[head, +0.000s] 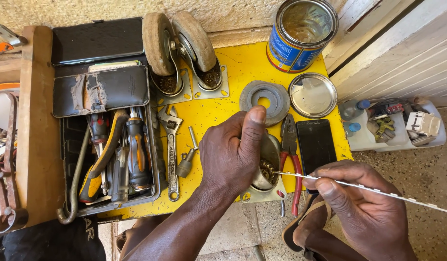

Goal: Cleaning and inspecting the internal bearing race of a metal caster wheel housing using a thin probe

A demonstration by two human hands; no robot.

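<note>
On yellow table [243, 65], 2 casters [182, 50], 1 can [301, 36], L hand [233, 152] gripping 3rd caster [264, 169], R hand [359, 203] w/ strip [378, 191]

Yellow table [243, 63], blue tin [286, 50], red-handled pliers [292, 159]

caster [266, 169] mostly hidden under left hand [233, 152]; strip [378, 191] cut off right

Your left hand [233, 150] sits on the caster [266, 170] at the table's [243, 65] near edge. Your right hand [361, 205], right of it and off the table, holds a thin strip [378, 190] reaching into the caster. Pliers [292, 154] and phone [316, 145] lie between. Behind: disc [264, 100], lid [312, 95], can [301, 34], two casters [182, 50]. Toolbox [110, 140] left, wrench [171, 150] beside it.
</note>
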